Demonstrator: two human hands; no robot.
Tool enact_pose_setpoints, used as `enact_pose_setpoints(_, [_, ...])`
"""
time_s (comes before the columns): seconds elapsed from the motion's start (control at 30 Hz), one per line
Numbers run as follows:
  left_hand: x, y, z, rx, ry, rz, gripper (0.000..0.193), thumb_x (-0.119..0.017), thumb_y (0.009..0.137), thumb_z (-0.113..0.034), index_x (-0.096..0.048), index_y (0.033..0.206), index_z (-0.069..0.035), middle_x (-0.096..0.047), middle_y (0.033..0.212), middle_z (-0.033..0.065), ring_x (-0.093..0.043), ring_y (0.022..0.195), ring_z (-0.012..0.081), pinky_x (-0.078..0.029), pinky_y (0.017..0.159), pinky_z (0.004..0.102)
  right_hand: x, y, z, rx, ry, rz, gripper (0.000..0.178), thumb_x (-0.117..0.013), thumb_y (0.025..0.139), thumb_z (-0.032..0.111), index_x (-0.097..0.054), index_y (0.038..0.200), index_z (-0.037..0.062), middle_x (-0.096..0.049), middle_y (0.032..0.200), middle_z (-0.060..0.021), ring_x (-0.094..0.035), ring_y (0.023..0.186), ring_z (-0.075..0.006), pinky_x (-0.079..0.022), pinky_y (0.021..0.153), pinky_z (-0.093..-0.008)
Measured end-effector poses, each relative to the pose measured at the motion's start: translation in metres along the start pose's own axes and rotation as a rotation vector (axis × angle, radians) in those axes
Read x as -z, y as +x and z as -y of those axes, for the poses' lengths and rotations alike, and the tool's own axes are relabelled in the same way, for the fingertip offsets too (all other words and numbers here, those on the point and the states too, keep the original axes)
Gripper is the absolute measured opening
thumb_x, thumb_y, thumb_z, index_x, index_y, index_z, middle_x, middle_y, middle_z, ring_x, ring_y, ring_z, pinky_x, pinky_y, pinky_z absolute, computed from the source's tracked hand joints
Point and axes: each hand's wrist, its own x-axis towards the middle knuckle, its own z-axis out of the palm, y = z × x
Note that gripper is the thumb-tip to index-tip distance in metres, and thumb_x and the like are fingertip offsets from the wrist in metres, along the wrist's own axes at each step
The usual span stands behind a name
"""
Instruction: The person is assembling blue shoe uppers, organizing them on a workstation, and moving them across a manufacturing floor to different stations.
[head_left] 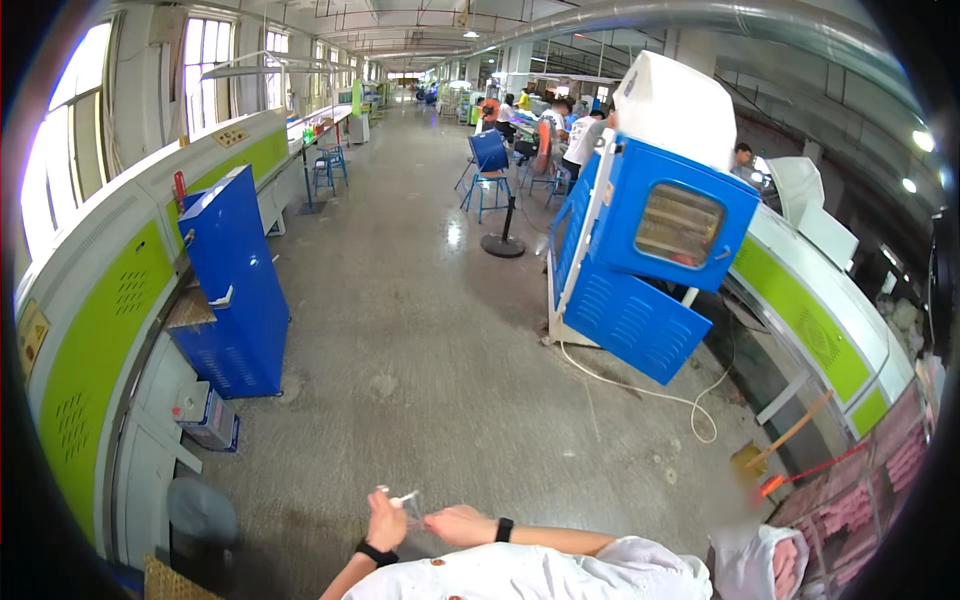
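Both my hands are close together in front of my body, low in the head view, with a dark band on each wrist. My left hand (384,522) is closed, and a small white thing (403,498) sticks out past its thumb and fingers. Its kind is too small to tell. Something thin and see-through seems to lie between the two hands. My right hand (462,525) points toward the left one with its fingers curled together. Its fingertips are close to the see-through piece, but what they grip is too small to make out.
A blue cabinet (235,290) and a metal can (208,415) stand on the left by a long green-and-white machine (100,350). At right stands a blue-and-white machine (650,230) with an open lower door; its pale cable (640,388) loops over the floor. Workers sit farther back.
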Motion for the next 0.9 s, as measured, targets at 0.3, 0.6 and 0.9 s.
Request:
enact_pose_setpoints(0.3, [0.062, 0.247, 0.095, 0.067, -0.106, -0.181, 0.036, -0.043, 0.080, 0.003, -0.032, 0.114, 0.008, -0.036, 0.107, 0.0222, -0.046, 0.090, 0.0303, -0.040, 0.080, 0.0354, 0.104, 0.265, -0.124, 0.269, 0.054, 0.242, 0.015, -0.051, 0.075, 0.017, -0.055, 0.081, 0.0042, -0.059, 0.074, -0.0177, -0.059, 0.072, -0.0351, -0.045, 0.055, -0.0436])
enact_pose_setpoints(0.6, [0.065, 0.590, 0.054, 0.017, -0.287, 0.256, 0.018, -0.058, 0.077, -0.004, -0.063, 0.092, 0.001, -0.062, 0.072, 0.0054, -0.053, 0.058, 0.0075, -0.043, 0.052, 0.0232, 0.235, 0.433, -0.286, 0.097, 0.151, 0.231, 0.018, -0.051, 0.079, 0.021, -0.054, 0.080, 0.0029, -0.058, 0.076, -0.0172, -0.057, 0.073, -0.0357, -0.041, 0.057, -0.0426])
enact_pose_setpoints(0.9, [0.061, 0.869, 0.006, 0.059, -0.006, 0.893, 0.022, -0.059, 0.081, -0.018, -0.063, 0.098, -0.003, -0.066, 0.081, 0.0095, -0.060, 0.073, 0.0122, -0.045, 0.064, 0.0263, 0.398, 0.614, -0.491, -0.067, 0.236, -0.277, 0.020, -0.049, 0.083, 0.026, -0.061, 0.085, 0.0101, -0.061, 0.084, -0.0093, -0.058, 0.079, -0.0290, -0.045, 0.065, -0.0385])
